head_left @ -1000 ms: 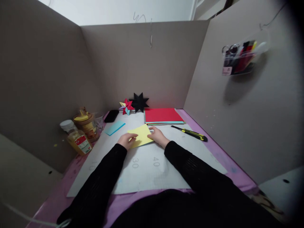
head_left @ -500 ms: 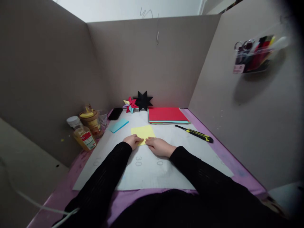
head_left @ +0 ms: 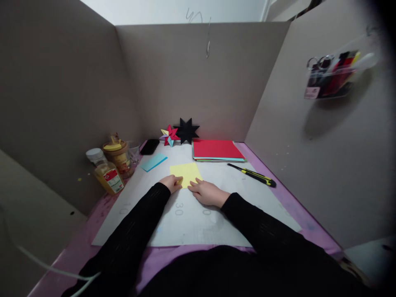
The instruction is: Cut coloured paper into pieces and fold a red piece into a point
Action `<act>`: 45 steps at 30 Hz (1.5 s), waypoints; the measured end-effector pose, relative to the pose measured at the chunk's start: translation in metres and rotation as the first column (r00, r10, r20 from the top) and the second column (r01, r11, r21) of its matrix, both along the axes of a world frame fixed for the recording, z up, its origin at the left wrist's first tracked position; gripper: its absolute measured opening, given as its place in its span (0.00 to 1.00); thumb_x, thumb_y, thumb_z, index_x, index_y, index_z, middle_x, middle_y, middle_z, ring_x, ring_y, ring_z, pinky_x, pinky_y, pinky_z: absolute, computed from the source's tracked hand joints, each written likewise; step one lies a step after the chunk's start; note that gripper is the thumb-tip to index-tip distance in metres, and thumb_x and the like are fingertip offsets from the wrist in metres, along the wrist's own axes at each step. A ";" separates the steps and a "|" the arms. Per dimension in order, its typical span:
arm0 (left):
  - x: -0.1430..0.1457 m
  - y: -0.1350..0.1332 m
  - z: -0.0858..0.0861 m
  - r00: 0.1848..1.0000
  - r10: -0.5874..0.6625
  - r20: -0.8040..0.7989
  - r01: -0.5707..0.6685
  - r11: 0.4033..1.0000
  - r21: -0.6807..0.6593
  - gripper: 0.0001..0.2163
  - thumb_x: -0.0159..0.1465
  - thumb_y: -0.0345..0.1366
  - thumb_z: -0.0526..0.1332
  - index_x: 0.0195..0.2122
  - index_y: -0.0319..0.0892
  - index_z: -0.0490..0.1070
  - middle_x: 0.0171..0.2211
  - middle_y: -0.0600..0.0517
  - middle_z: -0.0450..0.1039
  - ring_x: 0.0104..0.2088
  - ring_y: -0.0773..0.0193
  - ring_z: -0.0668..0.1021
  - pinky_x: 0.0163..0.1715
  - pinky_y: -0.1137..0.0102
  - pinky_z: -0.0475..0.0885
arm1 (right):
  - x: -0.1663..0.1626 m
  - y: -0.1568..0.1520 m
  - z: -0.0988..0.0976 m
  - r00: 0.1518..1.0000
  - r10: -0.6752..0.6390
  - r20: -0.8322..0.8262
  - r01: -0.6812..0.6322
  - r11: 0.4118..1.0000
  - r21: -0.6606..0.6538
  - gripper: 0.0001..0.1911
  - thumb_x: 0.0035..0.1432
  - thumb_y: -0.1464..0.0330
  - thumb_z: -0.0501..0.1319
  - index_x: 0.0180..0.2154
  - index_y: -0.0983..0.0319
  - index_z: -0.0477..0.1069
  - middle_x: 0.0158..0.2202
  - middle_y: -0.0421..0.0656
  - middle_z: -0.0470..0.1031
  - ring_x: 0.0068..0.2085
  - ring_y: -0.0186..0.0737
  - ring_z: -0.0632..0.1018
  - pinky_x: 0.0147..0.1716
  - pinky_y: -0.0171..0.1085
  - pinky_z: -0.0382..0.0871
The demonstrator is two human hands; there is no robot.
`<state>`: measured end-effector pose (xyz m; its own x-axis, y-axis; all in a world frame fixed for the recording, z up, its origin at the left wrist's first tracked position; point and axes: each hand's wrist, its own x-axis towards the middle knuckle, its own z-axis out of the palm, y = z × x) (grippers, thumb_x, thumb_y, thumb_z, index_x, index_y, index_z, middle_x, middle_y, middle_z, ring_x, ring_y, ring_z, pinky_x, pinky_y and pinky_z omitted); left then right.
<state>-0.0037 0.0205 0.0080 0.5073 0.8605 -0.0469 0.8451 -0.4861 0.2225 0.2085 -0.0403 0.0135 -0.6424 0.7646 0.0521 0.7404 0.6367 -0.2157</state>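
A yellow paper square (head_left: 186, 171) lies flat on the white mat (head_left: 198, 214) in front of me. My left hand (head_left: 171, 182) rests at the paper's near left edge, its fingers curled and touching it. On the near right corner sits my right hand (head_left: 206, 192), with fingertips pressing down on the paper. Both arms wear black sleeves. A small blue paper (head_left: 152, 161) lies to the far left of the yellow one.
A stack of red and coloured paper (head_left: 217, 149) lies at the back, a yellow-black utility knife (head_left: 253, 175) to its right. Two paper stars (head_left: 180, 133), a black phone (head_left: 150, 146), jars and a bottle (head_left: 107, 173) sit at left. Cardboard walls enclose the desk; a tool holder (head_left: 332, 74) hangs at right.
The yellow paper turned from tilted to square and now lies flat. Both hands drew back from its sides to its near edge.
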 end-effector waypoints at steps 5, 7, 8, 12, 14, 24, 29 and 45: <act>-0.015 0.003 0.008 0.997 0.034 -0.062 -0.042 0.990 -0.132 0.27 0.55 0.43 0.60 0.56 0.43 0.63 0.29 0.53 0.71 0.29 0.63 0.71 0.27 0.73 0.60 | 0.021 -0.003 0.006 0.983 -0.157 0.093 0.160 0.987 -0.020 0.19 0.58 0.66 0.49 0.50 0.55 0.67 0.56 0.42 0.66 0.57 0.50 0.65 0.44 0.45 0.68; -0.020 0.004 0.007 0.998 0.029 -0.051 -0.036 0.987 -0.159 0.29 0.54 0.42 0.60 0.57 0.42 0.62 0.28 0.53 0.71 0.28 0.63 0.71 0.27 0.73 0.60 | 0.029 -0.002 0.009 0.970 -0.216 0.109 0.220 0.975 -0.027 0.17 0.58 0.66 0.50 0.46 0.55 0.70 0.53 0.42 0.70 0.54 0.48 0.68 0.42 0.42 0.68; -0.022 0.005 0.006 0.999 0.025 -0.036 -0.031 0.986 -0.167 0.29 0.53 0.42 0.61 0.57 0.41 0.62 0.28 0.53 0.71 0.28 0.64 0.71 0.27 0.73 0.60 | 0.032 -0.001 0.009 0.964 -0.244 0.109 0.248 0.968 -0.028 0.16 0.58 0.65 0.51 0.44 0.55 0.72 0.50 0.43 0.72 0.53 0.47 0.70 0.42 0.41 0.67; -0.031 0.006 -0.001 0.995 0.027 0.101 -0.007 0.982 -0.187 0.31 0.49 0.43 0.64 0.55 0.40 0.65 0.27 0.54 0.69 0.27 0.64 0.71 0.27 0.72 0.62 | 0.039 0.006 0.006 0.952 -0.307 0.003 0.307 0.952 0.004 0.13 0.57 0.66 0.51 0.37 0.60 0.74 0.42 0.46 0.76 0.47 0.44 0.74 0.43 0.38 0.66; -0.034 0.006 -0.003 0.973 0.057 0.222 -0.030 0.992 -0.123 0.26 0.50 0.43 0.63 0.50 0.40 0.70 0.28 0.53 0.69 0.27 0.64 0.71 0.29 0.71 0.65 | 0.039 0.011 0.001 0.953 -0.279 -0.118 0.287 0.956 0.054 0.12 0.56 0.66 0.54 0.38 0.61 0.73 0.45 0.47 0.74 0.50 0.44 0.72 0.47 0.40 0.64; -0.021 0.015 -0.017 0.926 0.031 0.376 -0.100 0.981 0.164 0.11 0.56 0.28 0.53 0.36 0.39 0.74 0.36 0.47 0.74 0.38 0.60 0.74 0.42 0.66 0.68 | -0.016 0.003 -0.005 0.963 0.207 -0.172 -0.142 0.933 0.329 0.08 0.58 0.71 0.55 0.36 0.59 0.72 0.52 0.44 0.69 0.58 0.47 0.62 0.54 0.50 0.55; -0.019 0.015 -0.019 0.943 0.023 0.331 -0.085 0.981 0.174 0.11 0.58 0.33 0.55 0.38 0.39 0.74 0.34 0.47 0.73 0.37 0.60 0.73 0.41 0.66 0.68 | -0.039 -0.006 -0.008 0.963 0.176 -0.203 -0.123 0.960 0.250 0.11 0.59 0.71 0.52 0.40 0.60 0.72 0.52 0.45 0.69 0.56 0.46 0.65 0.52 0.46 0.59; -0.017 0.011 -0.016 0.960 0.055 0.275 -0.092 0.988 0.125 0.13 0.54 0.37 0.59 0.39 0.39 0.73 0.35 0.47 0.70 0.37 0.60 0.72 0.40 0.66 0.67 | -0.038 -0.006 -0.009 0.973 0.090 -0.211 -0.058 0.987 0.151 0.14 0.58 0.72 0.51 0.45 0.62 0.69 0.52 0.46 0.70 0.56 0.50 0.65 0.52 0.48 0.59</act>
<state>-0.0212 0.0316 -0.0079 0.4200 0.8846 0.2028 0.7969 -0.4664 0.3840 0.1701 -0.0460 0.0049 -0.6583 0.6897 0.3015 0.6356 0.7239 -0.2684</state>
